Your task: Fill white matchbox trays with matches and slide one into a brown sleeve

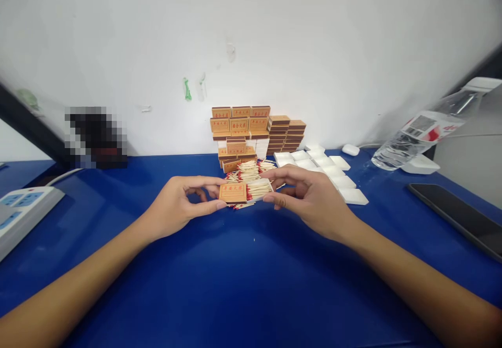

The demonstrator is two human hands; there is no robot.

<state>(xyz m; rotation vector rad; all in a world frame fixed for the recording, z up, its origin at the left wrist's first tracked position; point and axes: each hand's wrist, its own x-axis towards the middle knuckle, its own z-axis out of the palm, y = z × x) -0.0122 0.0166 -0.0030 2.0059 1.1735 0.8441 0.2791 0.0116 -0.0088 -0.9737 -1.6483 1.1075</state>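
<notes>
My left hand [178,206] pinches the orange sleeve of a matchbox [234,192] between thumb and fingers, just above the blue table [243,285]. My right hand [309,199] grips the white inner tray [262,189], which sticks out of the sleeve to the right and is filled with red-tipped matches. Both hands meet at the middle of the table. Right behind the box lies a loose pile of matches [251,170].
Stacked orange matchboxes [239,125] and darker ones [286,133] stand against the white wall. Empty white trays [329,172] lie in rows at the right. A water bottle [427,131], a phone [458,217] and a white earbud case [350,149] sit right; a power strip [19,212] sits left.
</notes>
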